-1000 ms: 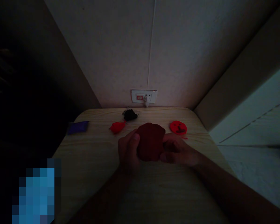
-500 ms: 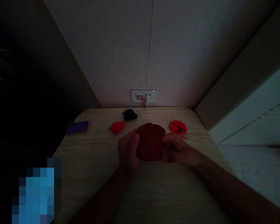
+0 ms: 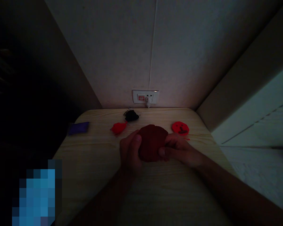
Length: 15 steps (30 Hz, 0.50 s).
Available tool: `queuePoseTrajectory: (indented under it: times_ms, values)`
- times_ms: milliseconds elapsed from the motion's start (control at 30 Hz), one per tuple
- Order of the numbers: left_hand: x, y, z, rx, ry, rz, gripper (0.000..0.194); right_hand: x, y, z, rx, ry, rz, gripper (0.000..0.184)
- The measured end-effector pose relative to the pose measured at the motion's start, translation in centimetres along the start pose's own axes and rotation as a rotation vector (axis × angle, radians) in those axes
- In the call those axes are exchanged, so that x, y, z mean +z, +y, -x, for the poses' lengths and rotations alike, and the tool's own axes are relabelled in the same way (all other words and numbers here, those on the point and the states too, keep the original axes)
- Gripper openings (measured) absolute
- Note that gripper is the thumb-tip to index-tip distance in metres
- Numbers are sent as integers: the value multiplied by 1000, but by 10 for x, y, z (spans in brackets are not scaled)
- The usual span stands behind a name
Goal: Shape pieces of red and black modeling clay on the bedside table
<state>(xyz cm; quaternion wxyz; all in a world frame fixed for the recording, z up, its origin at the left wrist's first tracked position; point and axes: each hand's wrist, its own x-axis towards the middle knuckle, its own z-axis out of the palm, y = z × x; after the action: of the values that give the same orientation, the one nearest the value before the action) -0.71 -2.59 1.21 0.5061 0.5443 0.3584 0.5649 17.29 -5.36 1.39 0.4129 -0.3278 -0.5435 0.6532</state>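
A dark red piece of soft fabric or felt (image 3: 152,141) is held over the middle of a light wooden table (image 3: 96,163). My left hand (image 3: 129,152) grips its left edge, thumb on top. My right hand (image 3: 176,149) pinches its right lower edge with thumb and fingers closed. The room is dim and fine detail is lost.
On the table behind the hands lie a bright red round piece with dark marks (image 3: 180,128), a small red piece (image 3: 118,128), a black object (image 3: 131,115) and a purple object (image 3: 78,128) at the left edge. A wall socket with a plug (image 3: 145,97) sits on the wall behind.
My right hand has shifted a little left, its thumb now further onto the dark red piece. The left hand has stayed put.
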Motion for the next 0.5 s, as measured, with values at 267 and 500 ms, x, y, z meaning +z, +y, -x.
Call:
queuePoseTrajectory:
  times_ms: [267,500]
  values:
    - [1,-7,-2,-40,-166,-76,34,-3,0,-3,-15,154,-14,29]
    - [2,-11,-2,-169,-223,-38,36,-6,8,-6,-82,239,-47,35]
